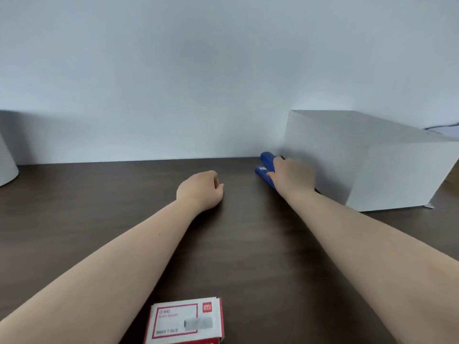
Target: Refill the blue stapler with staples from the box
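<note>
The blue stapler (pixel 265 165) lies at the far side of the dark wooden table, close to the wall and beside a white box. My right hand (pixel 291 176) is wrapped over the stapler's near part, so only its far end shows. My left hand (pixel 201 188) rests on the table to the left of the stapler, fingers curled loosely with nothing in them. The staple box (pixel 185 320), white with a red frame, lies closed near the table's front edge between my forearms.
A large white box (pixel 367 157) stands at the right rear, touching the stapler's side. A white rounded object (pixel 6 162) sits at the far left edge. The pale wall (pixel 173 83) runs along the back of the dark table (pixel 236 244).
</note>
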Demonstrator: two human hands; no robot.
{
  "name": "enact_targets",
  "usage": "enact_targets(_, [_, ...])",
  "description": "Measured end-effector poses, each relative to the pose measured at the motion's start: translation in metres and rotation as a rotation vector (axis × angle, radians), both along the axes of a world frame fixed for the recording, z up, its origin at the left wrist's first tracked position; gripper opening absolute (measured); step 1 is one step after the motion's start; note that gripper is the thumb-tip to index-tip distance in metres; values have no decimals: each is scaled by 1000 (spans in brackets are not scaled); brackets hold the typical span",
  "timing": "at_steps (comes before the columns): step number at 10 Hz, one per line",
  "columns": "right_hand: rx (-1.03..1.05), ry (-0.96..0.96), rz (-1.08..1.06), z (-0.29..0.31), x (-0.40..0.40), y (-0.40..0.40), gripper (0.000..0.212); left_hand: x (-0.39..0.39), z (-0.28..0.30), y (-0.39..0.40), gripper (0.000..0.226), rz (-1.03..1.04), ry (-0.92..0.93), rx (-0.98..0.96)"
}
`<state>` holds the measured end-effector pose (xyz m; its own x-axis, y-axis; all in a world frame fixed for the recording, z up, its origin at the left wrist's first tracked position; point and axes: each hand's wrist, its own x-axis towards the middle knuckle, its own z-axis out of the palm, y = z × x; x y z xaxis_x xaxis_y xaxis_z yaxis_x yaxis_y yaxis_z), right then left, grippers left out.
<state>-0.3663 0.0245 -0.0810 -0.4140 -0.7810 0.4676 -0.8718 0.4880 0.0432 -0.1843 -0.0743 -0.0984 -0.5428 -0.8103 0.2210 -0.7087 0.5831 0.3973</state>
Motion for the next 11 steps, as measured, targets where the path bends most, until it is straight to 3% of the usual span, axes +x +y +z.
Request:
enact_targets(3, [-79,-97,-50,-5,-54,-38,17,-39,-7,-23,15,-124,20,-46])
enact_targets(8, [-19,15,-149,-6,-69,-60,21,-44,-10,-31,16,-162,61,-69])
enact_targets(11, [-102,-79,-103,-4,-65,-56,22,-36,-5,-25,17,-137,88,4])
